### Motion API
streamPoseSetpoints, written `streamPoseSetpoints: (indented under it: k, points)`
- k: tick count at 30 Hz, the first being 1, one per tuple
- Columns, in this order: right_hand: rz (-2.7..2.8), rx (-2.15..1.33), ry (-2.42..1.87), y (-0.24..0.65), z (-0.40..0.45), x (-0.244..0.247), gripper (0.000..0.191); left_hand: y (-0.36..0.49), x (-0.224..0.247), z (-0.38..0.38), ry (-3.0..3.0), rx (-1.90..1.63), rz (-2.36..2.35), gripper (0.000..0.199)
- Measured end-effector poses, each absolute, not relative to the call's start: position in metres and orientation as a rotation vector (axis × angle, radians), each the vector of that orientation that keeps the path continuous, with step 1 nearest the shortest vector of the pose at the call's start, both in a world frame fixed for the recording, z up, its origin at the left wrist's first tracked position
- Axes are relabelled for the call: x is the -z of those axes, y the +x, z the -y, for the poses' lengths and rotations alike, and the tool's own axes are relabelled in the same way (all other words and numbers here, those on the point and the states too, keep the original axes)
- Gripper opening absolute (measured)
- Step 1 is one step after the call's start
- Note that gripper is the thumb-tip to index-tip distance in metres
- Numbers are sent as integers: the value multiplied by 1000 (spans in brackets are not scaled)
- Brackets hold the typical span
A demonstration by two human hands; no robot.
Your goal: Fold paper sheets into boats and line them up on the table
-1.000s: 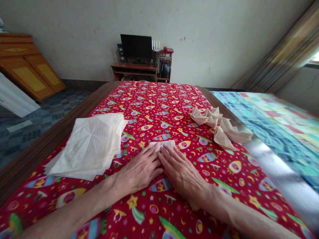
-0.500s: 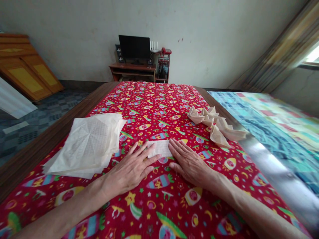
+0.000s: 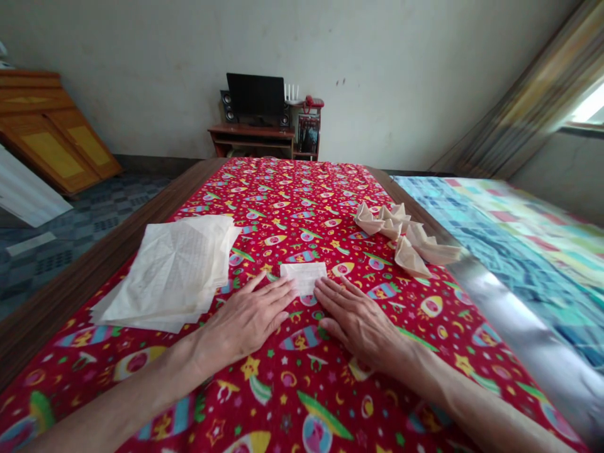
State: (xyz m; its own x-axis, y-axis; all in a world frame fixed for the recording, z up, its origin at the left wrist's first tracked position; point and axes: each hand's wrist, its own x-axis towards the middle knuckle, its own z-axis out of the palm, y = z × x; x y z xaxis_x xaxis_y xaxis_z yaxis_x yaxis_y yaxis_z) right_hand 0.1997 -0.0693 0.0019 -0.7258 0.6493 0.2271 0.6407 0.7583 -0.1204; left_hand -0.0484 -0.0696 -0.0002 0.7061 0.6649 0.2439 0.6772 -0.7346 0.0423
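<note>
A small folded piece of white paper (image 3: pixel 306 274) lies flat on the red patterned cloth (image 3: pixel 302 217), between my two hands. My left hand (image 3: pixel 257 313) rests palm down with its fingers stretched out, the fingertips on the paper's lower left corner. On the other side, my right hand (image 3: pixel 356 318) lies flat too, its fingertips touching the lower right corner. A stack of thin, creased white paper sheets (image 3: pixel 172 270) is to the left of my left hand. Several folded paper shapes (image 3: pixel 408 236) with pointed tips sit beyond my right hand.
The cloth covers a table with a dark wooden edge (image 3: pixel 51 314). A bed with a blue patchwork cover (image 3: pixel 500 245) adjoins on the right. At the far wall stands a small desk (image 3: pixel 252 133) with a monitor (image 3: pixel 255 99). A wooden cabinet (image 3: pixel 61 135) is far left.
Both hands have slid slightly toward me along the folded paper, and more of its upper part now shows. My left fingers have drawn closer together.
</note>
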Motion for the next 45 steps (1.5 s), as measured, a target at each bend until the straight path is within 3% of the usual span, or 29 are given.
streamPoseSetpoints:
  k: [8, 13, 27, 34, 40, 45]
  points:
    - [2410, 42, -1152, 200, 51, 2, 23, -60, 1, 71, -2784, 505, 1134, 33]
    - [2246, -1, -1415, 195, 43, 5, 31, -52, 0, 66, -2722, 676, 1068, 27]
    - [2141, -384, -1512, 189, 42, 3, 15, -51, -9, 63, -2701, 780, 1076, 24]
    - [2068, 100, -1195, 201, 41, -9, 18, -53, -27, 65, -2608, 945, 1063, 20]
    - [2411, 384, -1057, 191, 54, -2, 24, -41, -21, 72, -2600, 860, 1059, 46]
    - [2570, 327, -932, 182, 58, 1, 25, -31, -5, 73, -2741, 662, 1046, 21]
